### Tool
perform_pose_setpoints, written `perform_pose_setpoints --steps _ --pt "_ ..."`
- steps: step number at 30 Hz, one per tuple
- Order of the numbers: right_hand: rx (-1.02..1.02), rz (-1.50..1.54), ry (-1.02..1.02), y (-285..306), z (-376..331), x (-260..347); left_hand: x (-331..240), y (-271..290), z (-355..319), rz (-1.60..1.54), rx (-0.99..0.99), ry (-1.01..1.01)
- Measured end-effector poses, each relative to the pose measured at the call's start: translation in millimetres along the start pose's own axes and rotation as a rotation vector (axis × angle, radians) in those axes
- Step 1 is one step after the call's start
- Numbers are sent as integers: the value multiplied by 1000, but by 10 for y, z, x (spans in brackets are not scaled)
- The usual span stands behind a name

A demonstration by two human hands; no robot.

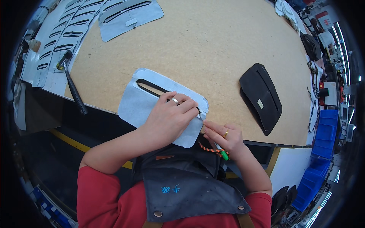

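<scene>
The left hand [167, 117] presses its flat, released fingers on a pale grey slotted panel [140, 104] at the desk [213, 49] edge, while just right of them the right hand's [224, 137] fingers pinch a green-capped pen [220, 149].

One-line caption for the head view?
Left hand pins a pale grey slotted panel on the fibreboard table; right hand holds a green-capped pen.

A slotted fabric panel [152, 104] lies at the near edge of the counter [205, 49], under the left hand [169, 117]. The right hand [224, 136] sits just right of it, holding a pen [220, 149]. Farther right lies a stack of pieces [261, 98]. A hammer [72, 81] rests left, more panels [129, 15] behind.
</scene>
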State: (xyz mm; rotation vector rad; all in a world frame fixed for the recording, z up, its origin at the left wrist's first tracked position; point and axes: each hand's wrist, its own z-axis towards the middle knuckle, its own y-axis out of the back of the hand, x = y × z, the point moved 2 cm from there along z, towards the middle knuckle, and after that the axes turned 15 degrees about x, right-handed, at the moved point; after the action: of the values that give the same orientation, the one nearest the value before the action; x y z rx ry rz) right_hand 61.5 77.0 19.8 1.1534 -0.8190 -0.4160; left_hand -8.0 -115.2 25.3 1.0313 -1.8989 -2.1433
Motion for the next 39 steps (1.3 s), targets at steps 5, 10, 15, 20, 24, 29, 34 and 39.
perform_pose_setpoints --steps 5,10,15,20,24,29,34,39 --pt "-100 190 -36 -41 -26 -25 2 -36 -15 -125 -61 55" --pt "-321 473 -117 -15 -44 -31 -23 -27 33 -153 -75 83" --pt "-235 455 -173 -50 9 -16 -43 -35 20 -109 -100 49" --pt "-231 441 -167 -28 17 3 -78 -51 -30 -46 -126 42" --pt "-234 501 -191 -15 15 -12 -52 -63 -52 -108 -57 -28" --pt "-298 667 -275 -30 -4 -59 -40 -95 -56 -182 -132 58" --pt "-259 522 -227 6 117 8 -73 -62 -40 -115 -120 5" --pt "-197 386 -216 36 175 40 -62 -104 -53 -69 -120 4"
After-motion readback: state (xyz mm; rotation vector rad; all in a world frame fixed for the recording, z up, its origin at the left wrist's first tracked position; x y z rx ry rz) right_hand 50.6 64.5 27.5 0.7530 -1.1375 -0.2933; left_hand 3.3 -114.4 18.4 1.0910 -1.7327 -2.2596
